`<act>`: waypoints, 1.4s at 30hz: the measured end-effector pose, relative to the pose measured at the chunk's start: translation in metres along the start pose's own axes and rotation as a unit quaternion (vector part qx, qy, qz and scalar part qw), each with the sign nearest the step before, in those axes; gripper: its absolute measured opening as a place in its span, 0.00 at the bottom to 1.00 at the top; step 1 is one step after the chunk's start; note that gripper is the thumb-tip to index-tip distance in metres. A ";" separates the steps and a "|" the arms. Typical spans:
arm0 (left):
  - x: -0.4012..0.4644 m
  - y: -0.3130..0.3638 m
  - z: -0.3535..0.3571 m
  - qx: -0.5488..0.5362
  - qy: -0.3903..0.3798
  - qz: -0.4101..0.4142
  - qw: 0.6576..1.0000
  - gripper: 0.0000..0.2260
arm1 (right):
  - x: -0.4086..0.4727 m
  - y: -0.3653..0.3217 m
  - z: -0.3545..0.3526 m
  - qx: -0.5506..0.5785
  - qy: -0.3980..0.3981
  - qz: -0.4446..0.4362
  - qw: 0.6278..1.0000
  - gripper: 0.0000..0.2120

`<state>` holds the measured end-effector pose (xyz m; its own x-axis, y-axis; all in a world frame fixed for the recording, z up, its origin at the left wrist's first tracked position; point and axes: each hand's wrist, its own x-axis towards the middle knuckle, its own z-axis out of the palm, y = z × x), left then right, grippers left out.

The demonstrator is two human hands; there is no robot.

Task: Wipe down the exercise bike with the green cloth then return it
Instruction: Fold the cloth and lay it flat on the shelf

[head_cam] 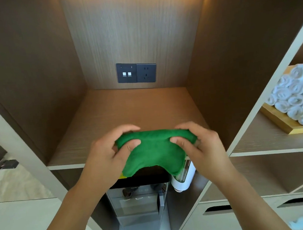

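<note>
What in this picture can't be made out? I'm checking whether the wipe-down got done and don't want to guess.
- Exercise bike: nowhere in the head view, so its state is unknown.
- Green cloth: the left hand and right hand grip its upper corners and cover them.
- Water dispenser: the cloth hides its top; its panel markings are too blurred to read.
- Rolled white towels: cut off by the right edge, partly behind a dark shape.

Green cloth (155, 150), white towels (292, 96)
</note>
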<state>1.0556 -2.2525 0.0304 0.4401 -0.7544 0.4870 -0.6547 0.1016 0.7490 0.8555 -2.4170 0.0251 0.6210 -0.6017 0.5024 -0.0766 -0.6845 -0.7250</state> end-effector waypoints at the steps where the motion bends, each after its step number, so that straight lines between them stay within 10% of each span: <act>1: 0.006 0.008 -0.005 -0.046 0.010 -0.014 0.999 0.11 | 0.007 -0.008 -0.004 0.044 0.003 0.012 0.999 0.06; 5: 0.039 0.013 -0.011 -0.079 0.034 -0.030 0.996 0.13 | 0.042 -0.017 -0.011 0.078 0.024 0.024 0.996 0.10; 9: 0.058 -0.011 -0.003 0.139 0.047 -0.034 0.989 0.16 | 0.067 0.007 0.004 -0.163 0.020 0.029 0.986 0.14; 18: -0.001 -0.042 0.018 0.226 -0.189 -0.032 0.955 0.28 | 0.006 0.011 0.050 -0.269 -0.228 0.018 0.936 0.30; 30: 0.024 -0.053 0.027 0.301 -0.254 -0.029 0.918 0.41 | 0.025 0.035 0.044 -0.323 -0.252 0.034 0.912 0.38; 42: 0.098 -0.073 0.074 0.277 -0.211 0.022 0.937 0.22 | 0.087 0.077 0.023 -0.352 -0.164 0.182 0.904 0.29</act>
<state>1.1011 -2.3817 -0.0094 0.1998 -0.9586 0.2027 -0.9365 -0.1260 0.3272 0.9219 -2.5130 0.0019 0.6437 -0.7642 0.0409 -0.7274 -0.6276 -0.2775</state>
